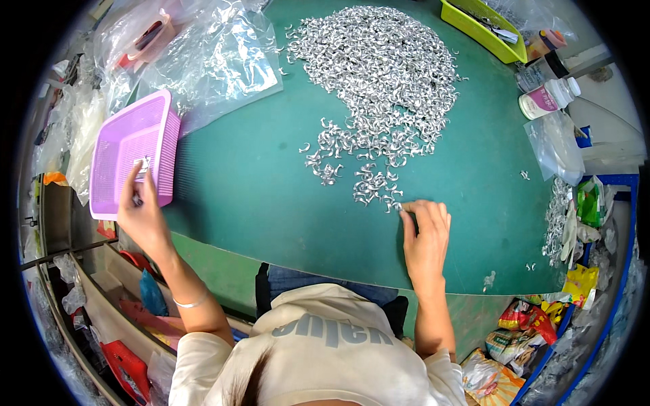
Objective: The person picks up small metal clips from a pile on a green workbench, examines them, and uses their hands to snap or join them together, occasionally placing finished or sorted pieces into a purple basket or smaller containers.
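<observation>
Sorting step: left hand (143,213) over the purple basket (122,145), fingers pinching a small metal clip (142,164). Right hand (425,233) flat on the green table (257,189), fingertips pressed together against the nearest clips of the pile (379,74). Next likely needs a clean single-piece pick.

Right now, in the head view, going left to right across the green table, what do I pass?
Purple basket with the left hand at it → clear plastic bag → heap of small silver metal pieces → right hand touching the heap's near edge → white bottle → blue crate.
</observation>
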A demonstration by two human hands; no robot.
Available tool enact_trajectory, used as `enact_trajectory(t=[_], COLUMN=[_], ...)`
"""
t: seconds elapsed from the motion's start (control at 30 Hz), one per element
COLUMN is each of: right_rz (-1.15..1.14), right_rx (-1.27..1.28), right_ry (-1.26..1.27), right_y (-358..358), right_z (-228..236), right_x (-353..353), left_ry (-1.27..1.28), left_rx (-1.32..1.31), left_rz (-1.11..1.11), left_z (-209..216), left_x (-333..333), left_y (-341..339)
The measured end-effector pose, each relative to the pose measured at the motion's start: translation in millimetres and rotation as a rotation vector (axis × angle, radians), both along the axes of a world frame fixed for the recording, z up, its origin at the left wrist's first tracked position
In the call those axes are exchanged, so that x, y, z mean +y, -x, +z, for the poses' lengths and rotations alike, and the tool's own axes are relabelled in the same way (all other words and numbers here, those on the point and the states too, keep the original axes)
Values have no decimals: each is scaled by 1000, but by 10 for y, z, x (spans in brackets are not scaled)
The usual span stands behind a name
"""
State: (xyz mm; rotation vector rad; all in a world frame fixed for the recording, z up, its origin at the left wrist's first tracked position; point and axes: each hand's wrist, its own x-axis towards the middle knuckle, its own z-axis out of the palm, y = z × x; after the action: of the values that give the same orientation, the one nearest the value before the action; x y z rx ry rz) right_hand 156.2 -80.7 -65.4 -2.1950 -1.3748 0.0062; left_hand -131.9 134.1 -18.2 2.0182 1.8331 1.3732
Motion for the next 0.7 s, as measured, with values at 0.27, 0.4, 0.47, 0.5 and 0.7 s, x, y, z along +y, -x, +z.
enact_trajectory(t=[0.27,0.4,0.47,0.5,0.7], right_rz=[-99,-22,24,14,-60], right_rx=[219,98,85,97,117], right_ry=[-113,-28,-25,-31,-94], right_y=[4,-4,-43,-50,-24], right_z=[18,11,-22,-36,6], right_x=[-78,-91,-127,-134,-158], left_ry=[539,615,617,622,605], left_rx=[-155,-159,-176,-171,-131], left_rz=[-904,-1051,-1081,-1095,-1084], left_z=[-150,-326,-377,-396,-452], left_x=[-1049,-1260,-1309,-1325,-1382], left_y=[-1085,-1349,-1404,-1424,-1472])
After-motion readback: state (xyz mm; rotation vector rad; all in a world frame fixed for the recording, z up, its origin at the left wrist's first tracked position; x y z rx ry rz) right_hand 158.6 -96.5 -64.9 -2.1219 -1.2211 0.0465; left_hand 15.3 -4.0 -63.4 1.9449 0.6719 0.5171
